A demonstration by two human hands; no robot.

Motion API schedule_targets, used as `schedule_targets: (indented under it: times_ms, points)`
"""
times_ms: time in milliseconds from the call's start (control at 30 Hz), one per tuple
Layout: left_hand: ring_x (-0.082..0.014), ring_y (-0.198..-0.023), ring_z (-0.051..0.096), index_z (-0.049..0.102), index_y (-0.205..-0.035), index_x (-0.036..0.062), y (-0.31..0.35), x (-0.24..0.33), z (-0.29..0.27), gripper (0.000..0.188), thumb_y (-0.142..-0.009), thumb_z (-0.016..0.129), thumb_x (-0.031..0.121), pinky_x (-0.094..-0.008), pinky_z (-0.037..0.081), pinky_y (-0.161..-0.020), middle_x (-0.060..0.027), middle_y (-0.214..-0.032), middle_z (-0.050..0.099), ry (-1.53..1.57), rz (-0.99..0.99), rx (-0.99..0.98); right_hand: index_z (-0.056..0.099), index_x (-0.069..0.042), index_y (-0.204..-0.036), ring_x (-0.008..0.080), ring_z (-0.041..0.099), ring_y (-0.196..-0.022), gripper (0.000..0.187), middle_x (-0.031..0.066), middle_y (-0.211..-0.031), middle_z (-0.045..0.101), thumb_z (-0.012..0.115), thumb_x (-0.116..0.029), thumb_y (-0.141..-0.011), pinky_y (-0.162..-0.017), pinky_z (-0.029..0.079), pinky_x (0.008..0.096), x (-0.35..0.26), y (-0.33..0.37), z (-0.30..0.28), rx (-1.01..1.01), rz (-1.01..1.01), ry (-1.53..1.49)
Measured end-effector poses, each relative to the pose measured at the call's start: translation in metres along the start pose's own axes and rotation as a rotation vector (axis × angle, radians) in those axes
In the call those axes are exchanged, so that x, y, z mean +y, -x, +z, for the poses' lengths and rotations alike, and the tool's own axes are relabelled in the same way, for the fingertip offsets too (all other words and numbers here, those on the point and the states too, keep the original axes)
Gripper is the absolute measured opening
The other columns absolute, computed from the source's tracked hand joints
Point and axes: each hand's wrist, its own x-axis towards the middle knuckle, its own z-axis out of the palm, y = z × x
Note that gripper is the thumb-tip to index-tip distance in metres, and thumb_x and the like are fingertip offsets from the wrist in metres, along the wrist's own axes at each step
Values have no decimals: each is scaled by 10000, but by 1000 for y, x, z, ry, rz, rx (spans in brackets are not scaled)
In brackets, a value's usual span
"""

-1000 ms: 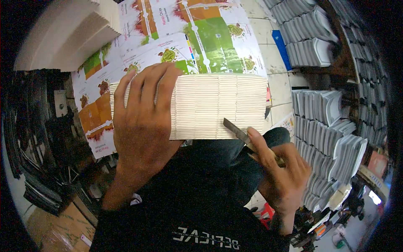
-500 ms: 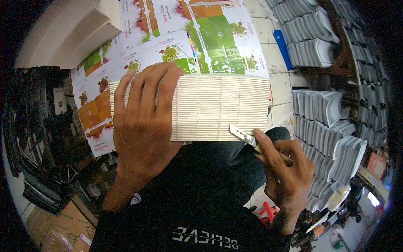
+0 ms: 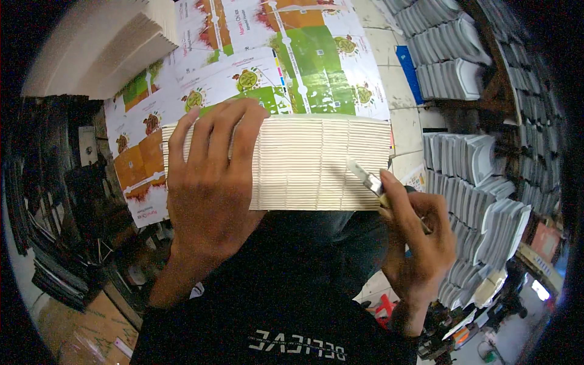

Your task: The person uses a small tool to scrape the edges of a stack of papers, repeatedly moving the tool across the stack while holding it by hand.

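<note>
Pale tiled floor [image 3: 406, 128]; wooden shelves [image 3: 494, 85] at right.

large printed packaging sheets [image 3: 292, 55] lie spread flat at the top, panels of green, orange and white with small round emblems, running down the left side under the cream block. a blue flat rectangle [image 3: 406, 73] lies just to their right on the tiled floor, and a small white label [image 3: 89, 151] sits on the dark stacks at left.
</note>
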Motion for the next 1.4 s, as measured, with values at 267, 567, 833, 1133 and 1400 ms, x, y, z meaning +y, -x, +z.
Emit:
schedule_targets:
  times_ms: [267,567,833,1133,1400]
  points:
    - [-289,-1312,601,579,-1385,41,0,-1,0,668,-825,833,303,-516,372,-1209,-118,-1381,640,-8,-24,-3,737,-281,-1409,206,711,-770,749,30,-959,645,770,8,-719,-598,580,379,4,1,-11,-147,-25,-15]
    - [-287,-1323,596,586,-1393,50,0,-1,0,643,-841,819,284,-511,357,-1223,-121,-1387,637,34,-30,-10,725,-285,-1425,202,699,-752,773,18,-948,638,754,-1,-706,-583,566,367,8,-1,-13,-150,-72,30]
    - [-280,-1312,599,590,-1383,40,-2,-2,2,616,-851,797,270,-507,363,-1217,-120,-1346,643,-6,-18,-3,742,-254,-1400,203,691,-762,709,40,-955,648,785,-28,-729,-595,564,367,6,1,-4,-97,-91,99]
    - [-275,-1308,604,586,-1386,48,1,0,0,610,-870,789,301,-514,364,-1213,-113,-1332,650,-2,-25,-22,734,-268,-1410,224,700,-740,679,54,-965,662,787,-18,-781,-612,579,386,8,-7,1,-9,-29,-50]
    - [-281,-1309,603,585,-1393,53,1,-2,2,611,-868,791,288,-517,365,-1215,-120,-1348,644,2,-30,8,737,-279,-1407,203,690,-719,699,24,-952,657,786,-24,-758,-589,573,385,7,-8,-6,-106,-39,21]
